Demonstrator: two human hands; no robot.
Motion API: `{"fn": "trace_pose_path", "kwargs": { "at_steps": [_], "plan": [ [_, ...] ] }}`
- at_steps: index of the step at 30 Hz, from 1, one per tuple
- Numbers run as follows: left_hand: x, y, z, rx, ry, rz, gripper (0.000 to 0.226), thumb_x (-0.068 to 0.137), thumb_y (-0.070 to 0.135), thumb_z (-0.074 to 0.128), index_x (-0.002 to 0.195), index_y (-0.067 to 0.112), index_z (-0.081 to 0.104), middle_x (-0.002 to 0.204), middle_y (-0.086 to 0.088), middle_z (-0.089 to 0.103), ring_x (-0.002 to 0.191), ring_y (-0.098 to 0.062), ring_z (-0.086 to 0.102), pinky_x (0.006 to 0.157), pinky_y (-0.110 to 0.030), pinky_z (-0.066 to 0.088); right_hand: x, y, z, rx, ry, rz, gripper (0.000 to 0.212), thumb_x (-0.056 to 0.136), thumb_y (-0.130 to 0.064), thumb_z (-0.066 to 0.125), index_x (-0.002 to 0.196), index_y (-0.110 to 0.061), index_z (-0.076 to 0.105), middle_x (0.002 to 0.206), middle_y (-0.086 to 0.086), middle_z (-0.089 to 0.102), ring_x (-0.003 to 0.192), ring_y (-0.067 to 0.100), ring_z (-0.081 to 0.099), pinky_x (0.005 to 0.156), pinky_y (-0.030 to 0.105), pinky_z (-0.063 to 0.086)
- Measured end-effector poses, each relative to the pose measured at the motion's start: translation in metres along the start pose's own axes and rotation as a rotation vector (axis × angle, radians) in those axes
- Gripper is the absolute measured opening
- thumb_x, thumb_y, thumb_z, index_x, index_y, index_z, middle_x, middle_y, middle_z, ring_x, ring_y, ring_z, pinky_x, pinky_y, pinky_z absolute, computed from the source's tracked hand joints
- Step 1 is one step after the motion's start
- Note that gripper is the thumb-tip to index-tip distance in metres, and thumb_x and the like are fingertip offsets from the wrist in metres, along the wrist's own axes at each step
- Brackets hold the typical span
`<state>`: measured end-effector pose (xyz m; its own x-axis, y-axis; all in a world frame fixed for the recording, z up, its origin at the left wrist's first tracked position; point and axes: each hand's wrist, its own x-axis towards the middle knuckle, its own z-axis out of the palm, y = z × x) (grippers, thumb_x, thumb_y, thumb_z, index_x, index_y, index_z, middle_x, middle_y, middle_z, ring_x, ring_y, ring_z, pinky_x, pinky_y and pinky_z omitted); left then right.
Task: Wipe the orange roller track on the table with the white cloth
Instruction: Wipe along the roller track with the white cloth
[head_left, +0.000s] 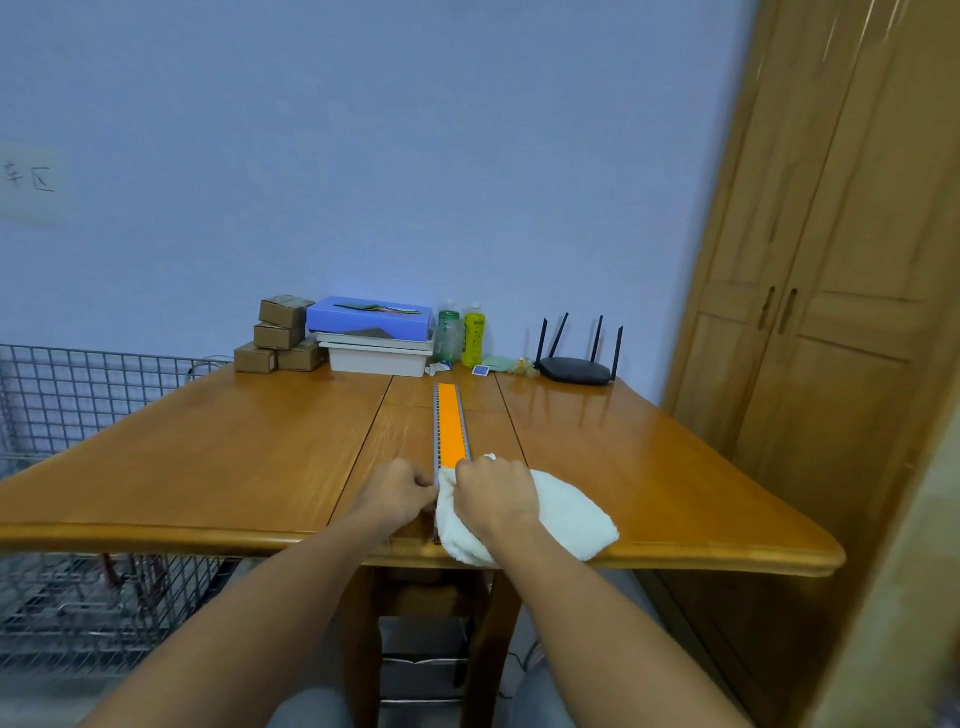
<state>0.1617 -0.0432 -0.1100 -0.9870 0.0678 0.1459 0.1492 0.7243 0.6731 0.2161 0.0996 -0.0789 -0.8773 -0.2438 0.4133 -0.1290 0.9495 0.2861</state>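
A long orange roller track (450, 423) with grey metal side rails lies on the wooden table (208, 457), running straight away from me down the middle. Its near end is covered by a white cloth (566, 512) and by my hands. My right hand (496, 493) is closed on the cloth and presses it onto the track's near end. My left hand (397, 493) rests just left of the track with its fingers curled against the rail's near end, touching the cloth's edge.
At the table's far edge stand cardboard boxes (278, 335), a blue box on white trays (374, 332), two bottles (462, 332) and a black router (576, 364). A wire cage (78, 395) is on the left, a wooden wardrobe (831, 312) on the right.
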Motion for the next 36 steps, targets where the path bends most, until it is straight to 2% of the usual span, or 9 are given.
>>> {"fn": "trace_pose_path", "kwargs": {
  "at_steps": [5,9,11,15,24,27,30,33,36],
  "plan": [
    [-0.002,0.005,-0.001,0.035,0.004,0.001,0.024,0.094,0.03,0.069,0.074,0.018,0.075,0.077,-0.005,0.073,0.066,-0.015,0.061,0.058,-0.03,0.047,-0.002,0.003,-0.001,-0.002,-0.024,0.036,0.018,0.096,-0.017,0.05,0.107,-0.018,0.063,0.091,0.004,0.066,0.079,0.022,0.061,0.06,0.033,0.038],
    [-0.005,0.007,-0.002,0.05,0.005,-0.001,0.021,0.095,0.031,0.068,0.081,0.017,0.075,0.074,-0.001,0.069,0.066,-0.011,0.061,0.056,-0.027,0.047,-0.004,0.005,-0.004,0.027,-0.07,0.122,0.013,0.096,-0.02,0.051,0.094,-0.017,0.063,0.077,0.002,0.057,0.068,0.02,0.056,0.059,0.032,0.042],
    [-0.005,0.008,-0.002,0.053,-0.002,-0.004,0.019,0.095,0.031,0.069,0.083,0.018,0.074,0.078,0.001,0.071,0.072,-0.011,0.065,0.062,-0.028,0.054,-0.005,0.011,-0.005,0.067,-0.09,0.184,0.016,0.097,-0.023,0.05,0.086,-0.017,0.06,0.076,0.001,0.059,0.068,0.02,0.057,0.06,0.031,0.043],
    [-0.006,0.009,-0.002,0.069,-0.008,-0.012,0.016,0.095,0.033,0.068,0.086,0.02,0.073,0.082,0.002,0.072,0.078,-0.012,0.068,0.074,-0.032,0.061,-0.012,0.024,-0.004,0.073,-0.125,0.22,0.019,0.097,-0.024,0.05,0.09,-0.017,0.066,0.082,0.003,0.065,0.069,0.019,0.058,0.062,0.03,0.042],
    [-0.008,0.013,-0.004,0.107,-0.016,-0.019,0.013,0.096,0.03,0.067,0.089,0.019,0.07,0.082,0.0,0.069,0.075,-0.012,0.065,0.062,-0.026,0.052,-0.018,0.034,-0.006,0.085,-0.128,0.23,0.019,0.096,-0.026,0.05,0.083,-0.018,0.061,0.076,0.001,0.062,0.063,0.019,0.055,0.056,0.029,0.037],
    [-0.005,0.013,-0.006,0.114,-0.028,-0.018,0.012,0.095,0.03,0.068,0.087,0.02,0.071,0.082,0.001,0.07,0.076,-0.012,0.066,0.065,-0.027,0.055,-0.014,0.045,-0.008,0.073,-0.108,0.238,0.019,0.097,-0.025,0.05,0.083,-0.019,0.061,0.073,0.0,0.058,0.061,0.018,0.053,0.051,0.028,0.032],
    [0.001,0.011,-0.009,0.07,-0.074,-0.021,0.011,0.094,0.027,0.069,0.088,0.018,0.072,0.084,0.001,0.07,0.081,-0.011,0.066,0.069,-0.027,0.054,-0.007,0.06,-0.006,0.057,-0.066,0.267,0.022,0.1,-0.025,0.045,0.096,-0.019,0.066,0.082,0.0,0.063,0.065,0.019,0.055,0.052,0.029,0.031],
    [0.009,0.008,-0.012,0.013,-0.124,-0.036,0.012,0.095,0.022,0.067,0.089,0.014,0.073,0.091,-0.005,0.073,0.088,-0.016,0.069,0.08,-0.034,0.06,0.005,0.075,0.0,0.008,0.023,0.257,0.028,0.104,-0.03,0.04,0.12,-0.023,0.062,0.106,0.002,0.067,0.086,0.021,0.064,0.064,0.032,0.036],
    [0.017,0.007,-0.014,-0.022,-0.147,-0.056,0.013,0.095,0.02,0.066,0.09,0.012,0.073,0.096,-0.01,0.075,0.092,-0.02,0.072,0.089,-0.041,0.061,0.021,0.09,0.009,0.016,0.06,0.274,0.032,0.105,-0.036,0.037,0.131,-0.028,0.055,0.122,0.002,0.063,0.106,0.023,0.061,0.082,0.036,0.039]
  ]
}}
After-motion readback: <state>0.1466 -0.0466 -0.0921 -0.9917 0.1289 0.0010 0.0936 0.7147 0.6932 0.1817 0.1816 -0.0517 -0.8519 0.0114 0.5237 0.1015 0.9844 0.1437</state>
